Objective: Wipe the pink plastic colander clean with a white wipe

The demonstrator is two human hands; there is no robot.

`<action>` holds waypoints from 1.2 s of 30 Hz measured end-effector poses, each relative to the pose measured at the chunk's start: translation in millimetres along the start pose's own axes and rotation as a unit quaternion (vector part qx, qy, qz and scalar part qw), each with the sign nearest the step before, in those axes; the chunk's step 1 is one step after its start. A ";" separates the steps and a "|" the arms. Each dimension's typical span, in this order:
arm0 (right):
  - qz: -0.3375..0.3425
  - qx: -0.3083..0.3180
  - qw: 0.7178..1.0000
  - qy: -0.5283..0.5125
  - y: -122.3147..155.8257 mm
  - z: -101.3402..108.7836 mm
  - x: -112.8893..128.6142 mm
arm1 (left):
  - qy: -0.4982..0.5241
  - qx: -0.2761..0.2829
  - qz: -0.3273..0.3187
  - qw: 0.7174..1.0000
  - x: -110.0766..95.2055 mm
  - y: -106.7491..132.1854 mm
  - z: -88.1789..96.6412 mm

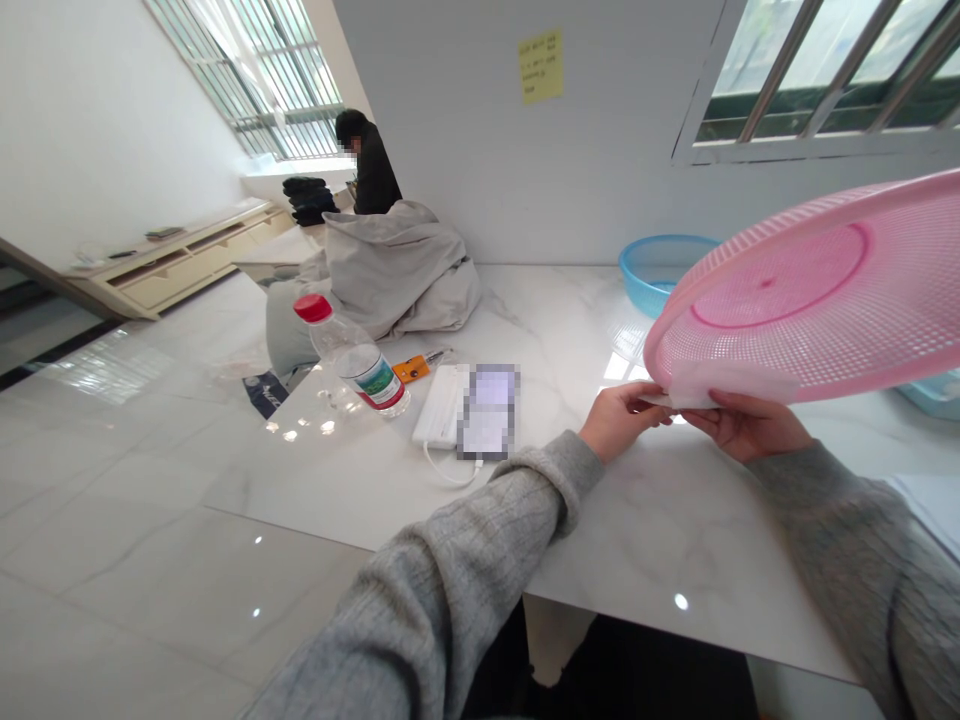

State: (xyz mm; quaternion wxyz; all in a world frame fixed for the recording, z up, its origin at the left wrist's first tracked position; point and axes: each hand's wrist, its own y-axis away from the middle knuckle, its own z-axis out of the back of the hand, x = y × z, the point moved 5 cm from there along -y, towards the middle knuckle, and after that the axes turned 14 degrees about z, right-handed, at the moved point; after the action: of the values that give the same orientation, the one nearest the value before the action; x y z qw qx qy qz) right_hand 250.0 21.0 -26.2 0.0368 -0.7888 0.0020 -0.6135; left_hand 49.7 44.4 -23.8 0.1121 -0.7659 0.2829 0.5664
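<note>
A round pink plastic mesh basket [892,285] is raised on edge above the table on the right, its far side cut off by the frame. A thin white tissue-like piece [731,384] lies over its lower left rim; whether it is paper or cloth I cannot tell. My right hand [750,425] is closed on that rim through the white piece, thumb on top. Just left of it, my left hand [626,418] is closed, pinching the white piece's end at the rim. Some of its fingertips are hidden.
On the marble-look table [600,540] are a blue basket [652,270], a red-capped bottle [360,360], a white power bank [439,405] cabled to a phone [489,410], an orange item [411,370] and grey fabric [405,265]. A person [375,165] is farther back.
</note>
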 end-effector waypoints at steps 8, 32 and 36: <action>-0.013 0.012 1.000 -0.013 0.8 3.4 -4.0 | -0.022 0.035 0.020 0.999 0.5 0.4 -4.0; 0.000 -0.040 0.999 -0.022 -1.0 2.7 -0.5 | -0.025 0.004 0.046 0.999 -4.9 9.4 -7.4; 0.018 -0.016 1.000 -0.008 -2.8 4.7 -1.9 | 0.007 -0.003 0.079 0.997 -5.9 11.6 -8.0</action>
State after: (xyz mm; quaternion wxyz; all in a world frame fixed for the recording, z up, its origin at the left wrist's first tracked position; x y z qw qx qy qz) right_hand 254.0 24.2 -29.0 0.0352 -0.7941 0.0257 -0.6063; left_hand 48.5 32.8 -13.9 0.0629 -0.7457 0.3417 0.5686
